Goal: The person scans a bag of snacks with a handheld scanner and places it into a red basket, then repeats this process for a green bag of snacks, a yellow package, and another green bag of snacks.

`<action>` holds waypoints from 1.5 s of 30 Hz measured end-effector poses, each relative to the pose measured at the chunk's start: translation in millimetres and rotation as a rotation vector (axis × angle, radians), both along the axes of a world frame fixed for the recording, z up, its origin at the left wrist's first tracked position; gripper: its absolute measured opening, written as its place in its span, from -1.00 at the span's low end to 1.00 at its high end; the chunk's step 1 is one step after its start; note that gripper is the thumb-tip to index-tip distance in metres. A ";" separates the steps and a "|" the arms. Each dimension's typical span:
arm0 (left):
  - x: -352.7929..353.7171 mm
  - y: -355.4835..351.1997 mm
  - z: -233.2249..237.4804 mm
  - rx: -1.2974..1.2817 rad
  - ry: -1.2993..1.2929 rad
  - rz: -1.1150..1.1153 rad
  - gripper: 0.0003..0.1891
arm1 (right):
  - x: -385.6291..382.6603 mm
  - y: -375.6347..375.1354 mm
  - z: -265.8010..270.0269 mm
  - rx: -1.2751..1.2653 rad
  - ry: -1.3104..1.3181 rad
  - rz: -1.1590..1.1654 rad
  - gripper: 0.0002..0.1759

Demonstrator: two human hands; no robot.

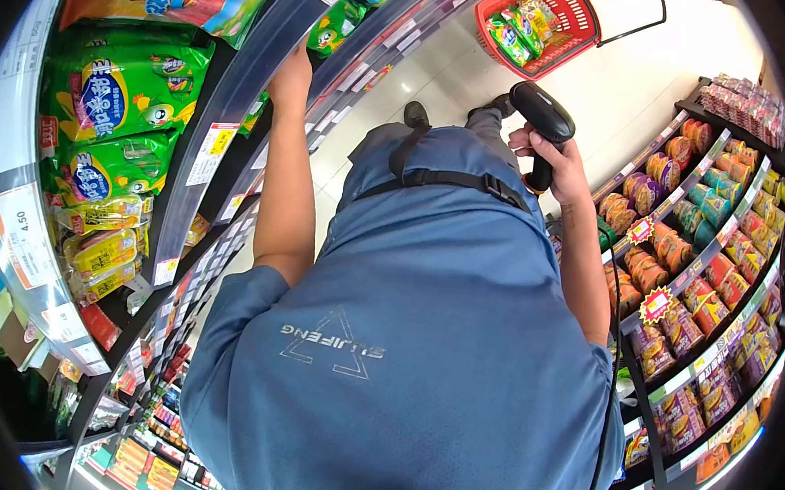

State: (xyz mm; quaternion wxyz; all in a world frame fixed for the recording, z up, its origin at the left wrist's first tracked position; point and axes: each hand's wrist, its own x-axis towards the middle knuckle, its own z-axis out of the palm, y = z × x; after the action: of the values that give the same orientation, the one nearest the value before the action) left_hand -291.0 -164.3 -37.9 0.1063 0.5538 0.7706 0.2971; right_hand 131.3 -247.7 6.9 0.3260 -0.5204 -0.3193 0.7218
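Observation:
My right hand [559, 163] is wrapped round the handle of a black barcode scanner [544, 112], its rounded head tilted up over my lap side. My left hand [292, 79] reaches into the shelving on the left, at a shelf's front rail. Its fingers are hidden behind the rail, so what they touch does not show. Close to it lies a green food packet [336, 28], and more green packets [123, 89] fill the shelf nearer to me. A red basket [536, 71] ahead on the floor holds green and yellow packets [522, 33].
Shelves with a price rail [205, 157] line my left side. Below the green bags lie yellow packets [105, 250]. On my right stand sloping racks of colourful packaged food [703, 304] with red-and-yellow star signs [657, 305]. A black cable [615, 348] runs down beside my right arm.

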 end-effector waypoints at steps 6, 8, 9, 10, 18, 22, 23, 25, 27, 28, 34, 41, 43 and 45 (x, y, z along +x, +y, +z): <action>-34.3 2.3 -30.8 -0.075 -0.085 -0.069 -0.50 | 9.0 -1.2 -24.4 -0.036 -0.061 0.045 -0.58; -41.4 4.6 -31.7 -0.108 -0.059 -0.108 -0.50 | 16.2 -3.4 -41.4 -0.090 -0.118 0.009 -0.62; -44.8 7.9 -34.2 -0.166 -0.077 -0.103 -0.51 | 21.3 -5.2 -52.5 -0.090 -0.111 0.009 -0.62; -48.1 7.4 -36.3 -0.196 -0.083 -0.103 -0.51 | 28.0 -8.6 -65.3 -0.131 -0.149 -0.023 -0.63; 33.1 -2.6 41.8 -0.771 0.124 -0.108 -0.40 | 104.0 -94.2 -153.2 -0.544 -0.397 -0.317 -0.70; 92.3 1.9 27.1 -0.795 0.074 -0.439 -0.41 | 127.0 -146.8 -165.5 -0.746 -0.419 -0.493 -0.70; 107.3 8.9 17.7 -0.829 0.102 -0.509 -0.42 | 131.2 -153.8 -170.4 -0.762 -0.404 -0.515 -0.70; 139.6 25.8 -6.6 -0.833 0.207 -0.698 -0.43 | 137.0 -168.7 -175.7 -0.835 -0.343 -0.574 -0.69; 168.7 41.2 -29.7 -0.907 0.116 -0.753 -0.45 | 138.9 -172.9 -176.7 -0.853 -0.318 -0.577 -0.69; 180.6 49.5 -45.3 -0.963 0.010 -0.778 -0.46 | 139.9 -167.9 -175.5 -0.844 -0.307 -0.562 -0.69; 214.9 79.9 -152.5 -1.258 -0.377 -0.430 -0.63 | 169.3 -116.8 -187.9 -0.838 -0.268 -0.469 -0.71; 295.3 115.7 -171.1 -1.249 -0.518 -0.306 -0.69 | 214.7 -62.1 -212.4 -0.756 -0.622 -0.060 -0.56; 322.8 127.7 -192.2 -1.254 -0.528 -0.321 -0.68 | 216.0 -45.2 -217.3 -0.726 -0.621 -0.048 -0.56; 351.8 139.2 -215.9 -1.261 -0.546 -0.337 -0.66 | 210.4 -31.5 -224.0 -0.736 -0.573 -0.053 -0.57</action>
State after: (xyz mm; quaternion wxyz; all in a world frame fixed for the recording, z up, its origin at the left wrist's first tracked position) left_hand 60.8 -25.1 -253.9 0.6406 0.4041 0.6455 -0.0980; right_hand 341.7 -279.2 -217.1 0.0366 -0.7879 -0.1059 0.6055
